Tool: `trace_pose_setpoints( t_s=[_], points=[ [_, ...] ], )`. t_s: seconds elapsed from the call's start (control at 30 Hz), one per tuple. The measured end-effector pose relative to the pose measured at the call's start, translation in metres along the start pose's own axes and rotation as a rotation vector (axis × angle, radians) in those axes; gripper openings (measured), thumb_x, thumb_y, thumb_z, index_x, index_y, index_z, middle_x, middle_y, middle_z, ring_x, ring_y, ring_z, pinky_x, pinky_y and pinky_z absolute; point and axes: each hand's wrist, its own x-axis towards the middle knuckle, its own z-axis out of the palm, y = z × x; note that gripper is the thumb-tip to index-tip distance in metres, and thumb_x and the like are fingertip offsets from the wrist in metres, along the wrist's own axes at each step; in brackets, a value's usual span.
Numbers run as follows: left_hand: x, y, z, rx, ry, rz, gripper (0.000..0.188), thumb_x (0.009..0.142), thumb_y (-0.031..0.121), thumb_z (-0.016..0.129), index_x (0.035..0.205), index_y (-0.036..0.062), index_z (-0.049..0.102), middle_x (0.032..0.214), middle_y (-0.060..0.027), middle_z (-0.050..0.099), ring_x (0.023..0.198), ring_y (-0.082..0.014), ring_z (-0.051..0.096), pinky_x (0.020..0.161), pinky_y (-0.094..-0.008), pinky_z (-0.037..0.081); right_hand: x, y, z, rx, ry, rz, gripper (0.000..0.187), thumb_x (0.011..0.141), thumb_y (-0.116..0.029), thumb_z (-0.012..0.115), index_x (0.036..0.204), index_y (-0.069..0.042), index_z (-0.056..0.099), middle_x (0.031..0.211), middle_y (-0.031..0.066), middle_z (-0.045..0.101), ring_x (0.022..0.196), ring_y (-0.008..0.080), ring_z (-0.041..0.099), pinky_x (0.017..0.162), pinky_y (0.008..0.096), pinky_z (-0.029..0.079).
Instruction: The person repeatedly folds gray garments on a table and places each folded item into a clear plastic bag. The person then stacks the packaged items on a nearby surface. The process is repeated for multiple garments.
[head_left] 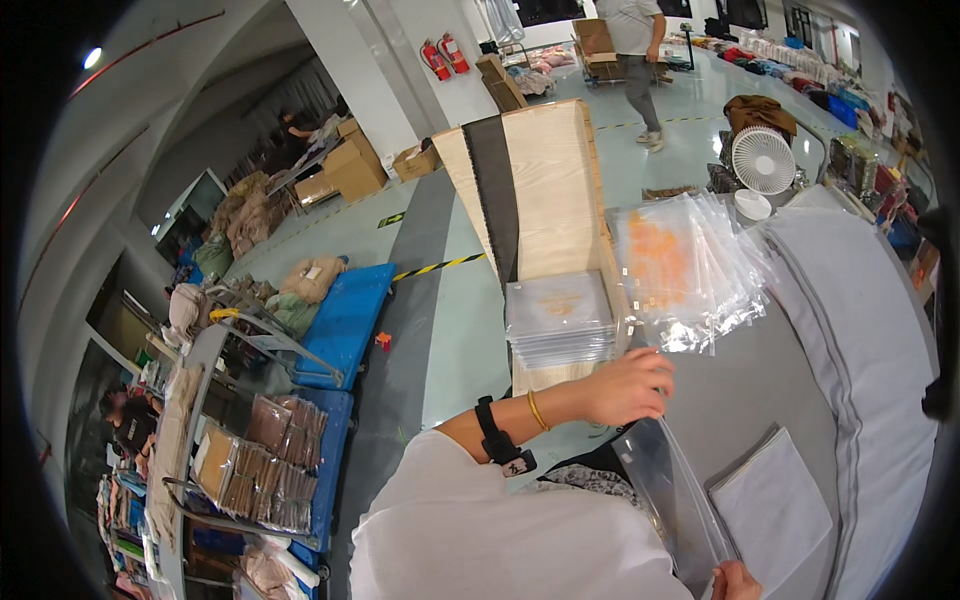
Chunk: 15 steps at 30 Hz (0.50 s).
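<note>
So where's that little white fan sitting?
In the head view, the white fan stands at upper right, beyond the fanned-out clear bags, just above a small white bowl.

A clear, empty plastic bag (672, 490) stretches slantwise above the grey table, pinched at both ends.

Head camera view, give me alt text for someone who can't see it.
A person's left hand and right hand hold a clear plastic bag over a grey table. Beside it lies a folded white cloth; beyond are stacked clear bags and a small white fan.
</note>
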Motion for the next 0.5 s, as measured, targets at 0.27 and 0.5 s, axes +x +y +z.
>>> trace_pose_setpoints(
  t_s=[0.27, 0.5],
  points=[
    [0.042, 0.055, 0.047, -0.414, -0.403, 0.308, 0.014, 0.090, 0.022, 0.071, 0.095, 0.0093, 0.070, 0.116, -0.0109, 0.061, 0.115, -0.0340, 0.057, 0.094, -0.0485, 0.048, -0.010, -0.001, -0.002, -0.007, 0.064, -0.114, 0.025, 0.093, -0.006, 0.064, 0.117, -0.007, 0.072, 0.109, 0.0209, 0.073, 0.094, 0.0397, 0.070, 0.078, 0.0487, 0.056],
    [0.121, 0.007, -0.068, 0.289, 0.168, 0.093, 0.009, 0.088, 0.012, 0.058, 0.086, 0.0028, 0.059, 0.095, -0.0128, 0.058, 0.091, -0.0324, 0.059, 0.067, -0.0463, 0.051, -0.012, 0.025, 0.023, 0.179, 0.231, 0.283, 0.049, 0.092, -0.013, 0.070, 0.140, -0.009, 0.060, 0.130, 0.0214, 0.068, 0.115, 0.0349, 0.067, 0.098, 0.0457, 0.054]
  ],
)
